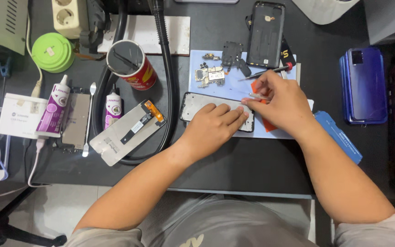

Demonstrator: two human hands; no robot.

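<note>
A black phone frame (193, 106) lies on a pale blue mat (238, 64) on the dark desk. My left hand (213, 126) lies flat on the frame's right half, fingers together, pressing it down. My right hand (280, 103) sits just right of it, fingertips pinched on a thin metal tool, likely tweezers (253, 95), at the frame's right end. An orange pick (255, 86) shows under that hand. Small circuit boards (210, 74) and a black back cover (265, 34) lie on the mat's far side, with a red-tipped screwdriver (270, 71) between them and my hand.
A detached screen panel with an orange flex (126, 132), two glue tubes (55, 107) (113, 109), a red cup (131, 64), a black hose (170, 91) and a spudger (88, 121) lie left. Blue phones (365, 84) stack at right. A blue flat tool (339, 136) lies beside my right forearm.
</note>
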